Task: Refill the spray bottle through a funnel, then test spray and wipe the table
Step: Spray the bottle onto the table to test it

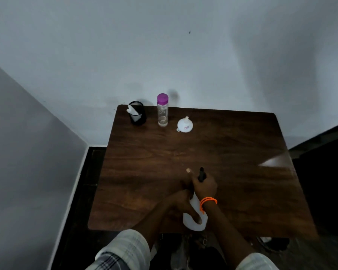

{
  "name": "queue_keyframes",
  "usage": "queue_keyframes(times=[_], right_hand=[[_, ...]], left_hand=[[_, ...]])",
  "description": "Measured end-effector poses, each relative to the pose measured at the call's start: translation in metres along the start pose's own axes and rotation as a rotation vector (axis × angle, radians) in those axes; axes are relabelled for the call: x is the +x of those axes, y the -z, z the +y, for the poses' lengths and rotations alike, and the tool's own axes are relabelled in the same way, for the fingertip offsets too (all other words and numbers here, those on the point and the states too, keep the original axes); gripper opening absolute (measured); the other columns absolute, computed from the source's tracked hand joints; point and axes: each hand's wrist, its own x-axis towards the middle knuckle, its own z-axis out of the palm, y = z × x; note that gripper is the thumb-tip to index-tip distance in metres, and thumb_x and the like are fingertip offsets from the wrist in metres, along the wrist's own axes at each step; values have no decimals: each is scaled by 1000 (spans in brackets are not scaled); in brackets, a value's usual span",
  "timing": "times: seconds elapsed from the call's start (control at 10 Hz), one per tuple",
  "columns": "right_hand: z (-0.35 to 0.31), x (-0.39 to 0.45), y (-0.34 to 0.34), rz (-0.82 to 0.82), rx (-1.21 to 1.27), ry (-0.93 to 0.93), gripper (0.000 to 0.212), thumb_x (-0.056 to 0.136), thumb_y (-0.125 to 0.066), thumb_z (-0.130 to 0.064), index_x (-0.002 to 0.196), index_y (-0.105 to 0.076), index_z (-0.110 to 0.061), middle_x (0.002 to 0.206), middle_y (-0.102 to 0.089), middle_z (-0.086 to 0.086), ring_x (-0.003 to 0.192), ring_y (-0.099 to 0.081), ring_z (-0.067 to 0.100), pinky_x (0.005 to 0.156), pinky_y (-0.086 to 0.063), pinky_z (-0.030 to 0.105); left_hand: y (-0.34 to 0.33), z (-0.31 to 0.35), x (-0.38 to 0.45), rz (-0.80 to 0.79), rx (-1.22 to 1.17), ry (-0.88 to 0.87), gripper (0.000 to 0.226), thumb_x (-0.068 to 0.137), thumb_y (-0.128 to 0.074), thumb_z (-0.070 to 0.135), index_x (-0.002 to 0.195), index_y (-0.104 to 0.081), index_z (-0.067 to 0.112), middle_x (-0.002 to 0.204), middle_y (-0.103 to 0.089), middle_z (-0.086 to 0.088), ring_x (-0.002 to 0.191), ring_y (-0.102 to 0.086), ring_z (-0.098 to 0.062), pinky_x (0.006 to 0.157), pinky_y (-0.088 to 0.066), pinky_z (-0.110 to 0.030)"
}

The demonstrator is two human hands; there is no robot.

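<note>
A white spray bottle [193,221] stands near the front edge of the brown wooden table [232,152]. My left hand [180,201] wraps around its body. My right hand [204,185], with an orange band at the wrist, grips the black spray head [201,173] on top. A white funnel [184,124] lies upside down at the back of the table. Left of the funnel stands a clear water bottle [162,111] with a purple cap.
A black mesh cup [137,113] holding white tissue stands at the table's back left corner. The table sits against a pale wall, with dark floor at the left and right. A glare patch lies near the right edge.
</note>
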Motion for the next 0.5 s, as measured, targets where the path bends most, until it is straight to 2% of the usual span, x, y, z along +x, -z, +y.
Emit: queue_keyframes(times=[0.1, 0.2, 0.3, 0.4, 0.5], right_hand=[[6, 6, 10, 66, -12, -34, 52, 76, -75, -64, 69, -62, -13, 65, -61, -1, 61, -58, 12, 52, -35, 22], [11, 7, 22, 121, 14, -44, 49, 78, -75, -60, 71, -61, -14, 66, -60, -3, 64, -58, 12, 59, -38, 25], [18, 8, 34, 189, 83, -24, 48, 75, -78, -60, 73, -63, -14, 69, -63, -1, 68, -63, 16, 60, -45, 26], [27, 12, 45, 275, 132, -23, 55, 67, -76, -70, 80, -65, -18, 78, -66, 0, 76, -65, 18, 73, -54, 34], [38, 22, 58, 346, 131, -25, 68, 63, -68, -81, 82, -64, -16, 79, -67, 2, 77, -66, 20, 74, -57, 38]], left_hand=[[5, 16, 6, -24, 55, 25, 100, 66, -86, 54, 144, -47, 4, 146, -49, -17, 135, -46, -27, 115, -36, -47], [2, 25, 2, 12, 23, 94, 82, 76, -85, 34, 145, -47, 10, 144, -52, -13, 134, -49, -27, 113, -40, -47], [0, 27, 16, 33, 15, 101, 80, 75, -87, 19, 144, -47, 16, 143, -55, -10, 130, -54, -26, 105, -46, -36], [1, 52, 13, -47, 64, 138, 89, 70, -88, 18, 146, -44, 12, 147, -50, -13, 134, -50, -28, 111, -43, -39], [2, 80, 20, -53, 190, 67, 84, 78, -83, 15, 149, -39, 9, 150, -46, -12, 138, -45, -28, 115, -38, -40]])
